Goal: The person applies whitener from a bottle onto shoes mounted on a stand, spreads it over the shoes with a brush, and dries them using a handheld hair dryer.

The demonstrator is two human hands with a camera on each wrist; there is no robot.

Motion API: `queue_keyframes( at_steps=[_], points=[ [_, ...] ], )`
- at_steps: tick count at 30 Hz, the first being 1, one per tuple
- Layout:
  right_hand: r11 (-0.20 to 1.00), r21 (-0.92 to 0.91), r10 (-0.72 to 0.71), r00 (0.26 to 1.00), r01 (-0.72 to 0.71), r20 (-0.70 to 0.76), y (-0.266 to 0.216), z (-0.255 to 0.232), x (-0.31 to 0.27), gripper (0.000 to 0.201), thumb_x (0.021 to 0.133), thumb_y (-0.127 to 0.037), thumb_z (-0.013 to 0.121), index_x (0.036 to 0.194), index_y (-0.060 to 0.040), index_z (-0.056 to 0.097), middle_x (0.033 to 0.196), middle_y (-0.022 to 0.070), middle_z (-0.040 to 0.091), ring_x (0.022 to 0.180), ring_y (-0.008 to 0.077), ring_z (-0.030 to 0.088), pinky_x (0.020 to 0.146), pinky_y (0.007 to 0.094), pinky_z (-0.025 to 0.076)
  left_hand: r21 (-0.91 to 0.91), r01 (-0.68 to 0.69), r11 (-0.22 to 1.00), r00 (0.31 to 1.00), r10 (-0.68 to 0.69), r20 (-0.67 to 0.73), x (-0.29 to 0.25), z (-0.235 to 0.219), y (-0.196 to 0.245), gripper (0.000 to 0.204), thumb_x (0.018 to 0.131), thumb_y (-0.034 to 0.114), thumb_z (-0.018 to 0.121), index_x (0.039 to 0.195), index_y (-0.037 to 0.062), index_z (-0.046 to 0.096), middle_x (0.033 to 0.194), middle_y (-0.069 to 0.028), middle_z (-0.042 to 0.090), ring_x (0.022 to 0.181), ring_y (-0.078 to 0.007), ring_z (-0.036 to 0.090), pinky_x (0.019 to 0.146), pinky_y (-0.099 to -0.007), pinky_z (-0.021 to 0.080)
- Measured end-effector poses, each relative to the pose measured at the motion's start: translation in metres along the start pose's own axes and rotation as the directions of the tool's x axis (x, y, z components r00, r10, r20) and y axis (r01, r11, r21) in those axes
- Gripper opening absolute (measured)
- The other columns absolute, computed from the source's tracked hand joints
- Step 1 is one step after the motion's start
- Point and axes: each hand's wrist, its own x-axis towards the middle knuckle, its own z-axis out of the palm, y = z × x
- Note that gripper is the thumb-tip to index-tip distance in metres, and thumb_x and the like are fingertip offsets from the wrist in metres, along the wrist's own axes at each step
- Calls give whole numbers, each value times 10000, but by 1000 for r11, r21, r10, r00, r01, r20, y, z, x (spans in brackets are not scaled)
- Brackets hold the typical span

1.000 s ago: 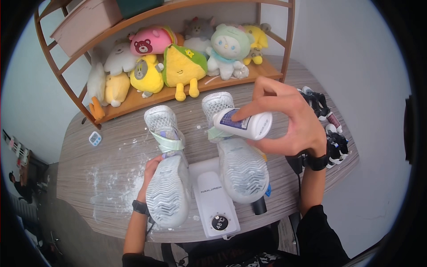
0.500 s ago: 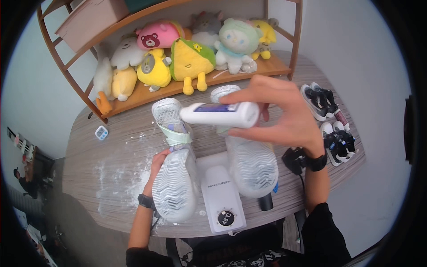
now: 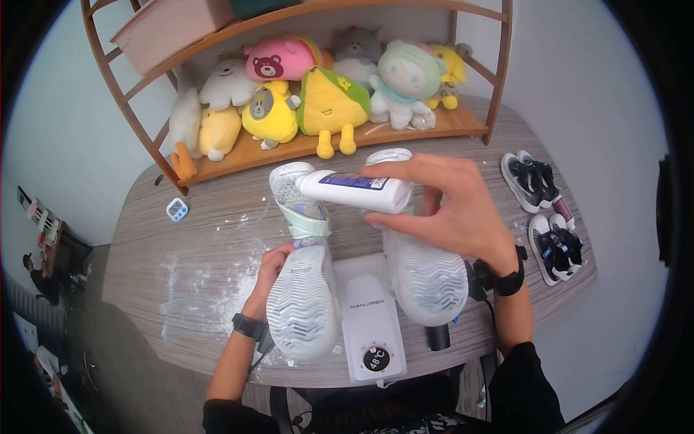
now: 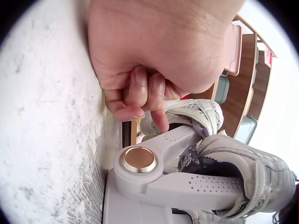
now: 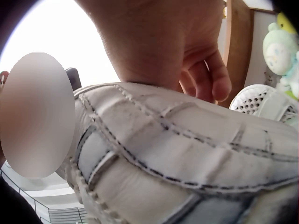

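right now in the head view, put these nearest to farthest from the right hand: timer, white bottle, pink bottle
Nearest to the right hand:
1. white bottle: in its grip
2. pink bottle: off to the right
3. timer: far over on the left

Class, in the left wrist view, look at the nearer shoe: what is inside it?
A perforated white arm runs into the nearer shoe, past dark lining. The arm's far end is covered by the shoe, so it cannot be seen.
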Motion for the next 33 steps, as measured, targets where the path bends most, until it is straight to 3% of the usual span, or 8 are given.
queue_keyframes(
  at_steps=[2,5,11,14,19,22,25,33],
  points=[
    [1000,-2,-8,1000,8,1,1,1,0,426,771,-248,879,1172,-142,781,919,50,762,564,142,537,500,278,407,-82,81,993,994,-74,82,2,-2,0,310,866,60,399,963,-36,677,882,-100,713,753,-141,673,685,-265,565],
    [1000,-8,-12,1000,13,6,1,1,0,428,771,-249,879,1173,-138,779,916,50,762,566,141,542,502,280,412,106,-91,990,996,92,-2,-3,3,1,279,860,58,398,920,-20,659,847,-81,695,729,-130,656,663,-255,552],
    [1000,-4,-22,1000,22,18,0,2,-1,431,773,-247,877,1176,-134,776,918,50,762,567,139,547,501,277,416,-112,54,992,996,-45,80,5,-8,-10,269,855,57,405,909,-13,659,833,-71,691,704,-126,644,650,-250,544],
    [1000,2,-17,999,16,35,-1,1,0,428,775,-251,876,1174,-133,776,932,48,766,566,137,552,501,274,419,301,-169,939,983,182,-18,-7,2,1,261,856,58,409,902,-14,656,834,-72,692,707,-130,650,650,-250,548],
    [1000,17,-18,998,17,59,2,1,-1,420,776,-273,880,1160,-133,780,949,47,773,562,131,560,497,268,430,-153,103,983,995,-103,7,0,7,2,248,873,61,411,903,-14,646,846,-85,698,715,-142,654,672,-270,563],
    [1000,19,-10,998,8,68,3,2,-2,417,777,-284,881,1153,-135,781,954,45,776,555,130,562,495,265,438,54,-93,994,995,95,-35,-6,4,-3,283,886,63,407,958,-30,665,878,-100,708,732,-149,665,689,-279,572],
    [999,32,8,995,-11,96,4,0,-3,407,778,-280,879,1145,-135,780,956,47,777,555,142,576,499,266,453,-221,92,971,996,-89,25,7,-10,-17,310,892,63,406,1005,-40,676,897,-108,714,746,-155,673,696,-286,575],
    [998,66,-15,991,6,136,10,4,-4,386,789,-307,860,1123,-133,775,950,52,769,594,170,612,547,287,489,-74,24,997,999,-27,-43,-12,15,9,340,962,105,429,1107,-37,701,957,-126,748,794,-167,723,727,-291,615]
  ],
)
